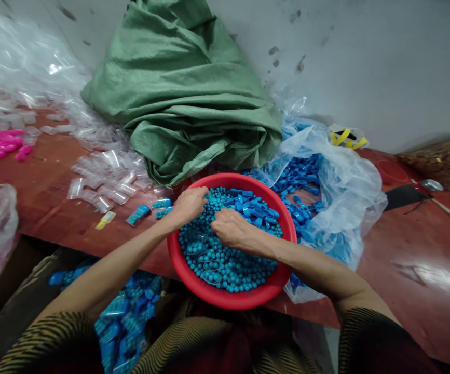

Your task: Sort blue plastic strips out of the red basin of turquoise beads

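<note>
A red basin [232,300] full of round blue beads [236,272] stands at the table's front edge. Blue plastic caps [254,208] lie on the beads at its far right side. Over the left part of the basin, my left hand [190,205] is closed with its fingertips together. My right hand [230,228] is curled over the middle of the beads, next to the caps. Whatever the fingers of either hand hold is hidden. Several clear plastic tubes [211,266] rest on the beads near me. Left of the basin lies a bead-filled tube with a blue cap [138,214].
Clear empty tubes [111,182] are heaped at the left, near pink pieces [1,144]. A large green sack [193,98] stands behind the basin. More blue caps spill from a clear plastic bag [339,192] at right. Filled blue tubes [125,322] are piled below the table edge.
</note>
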`<state>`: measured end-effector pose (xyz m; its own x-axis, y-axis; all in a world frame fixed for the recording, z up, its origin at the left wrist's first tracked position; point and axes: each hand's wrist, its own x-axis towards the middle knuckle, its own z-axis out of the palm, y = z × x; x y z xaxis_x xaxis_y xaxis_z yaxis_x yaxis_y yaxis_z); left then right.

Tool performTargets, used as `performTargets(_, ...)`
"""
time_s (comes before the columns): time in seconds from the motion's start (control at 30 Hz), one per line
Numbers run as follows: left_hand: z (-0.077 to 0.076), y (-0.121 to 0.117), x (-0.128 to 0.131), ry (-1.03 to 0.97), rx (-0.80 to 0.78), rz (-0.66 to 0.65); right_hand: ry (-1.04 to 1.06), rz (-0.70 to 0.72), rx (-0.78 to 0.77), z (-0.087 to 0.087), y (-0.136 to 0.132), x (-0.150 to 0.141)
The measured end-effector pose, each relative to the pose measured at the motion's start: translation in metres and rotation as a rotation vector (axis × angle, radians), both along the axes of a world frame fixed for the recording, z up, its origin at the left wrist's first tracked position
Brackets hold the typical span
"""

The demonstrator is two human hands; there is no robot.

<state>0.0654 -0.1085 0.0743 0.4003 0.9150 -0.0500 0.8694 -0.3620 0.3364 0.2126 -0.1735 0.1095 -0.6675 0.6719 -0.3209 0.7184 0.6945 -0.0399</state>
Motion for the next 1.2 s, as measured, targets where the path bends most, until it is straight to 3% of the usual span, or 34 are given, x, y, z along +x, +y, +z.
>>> performTargets(0.1,0.002,0.001,0.018,0.131,-0.025,-0.029,0.006,-0.006,0.014,-0.005,0.001,0.000)
performTargets(0.3,-0.012,0.023,0.051,0.071,-0.194,-0.084,0.037,-0.034,0.052,-0.019,-0.002,0.003)
performTargets(0.43,-0.021,0.051,0.045,-0.071,-0.387,-0.152,0.058,-0.031,0.065,-0.023,-0.003,0.011)
performTargets(0.53,-0.024,0.058,0.030,-0.234,-0.514,-0.146,0.100,-0.019,0.086,-0.030,-0.002,0.016)
performTargets(0.67,-0.021,0.047,0.013,-0.482,-0.623,-0.125,0.151,-0.016,0.170,-0.035,-0.004,0.018)
performTargets(0.83,-0.013,0.026,0.000,-1.009,-0.878,0.006,0.152,-0.023,0.277,-0.026,-0.017,0.014)
performTargets(1.07,-0.010,0.006,-0.003,-1.161,-0.835,0.122,0.099,0.009,0.179,-0.019,-0.021,-0.005)
performTargets(1.2,-0.013,0.000,-0.002,-1.178,-0.840,0.160,0.108,0.031,0.056,-0.022,-0.012,0.006)
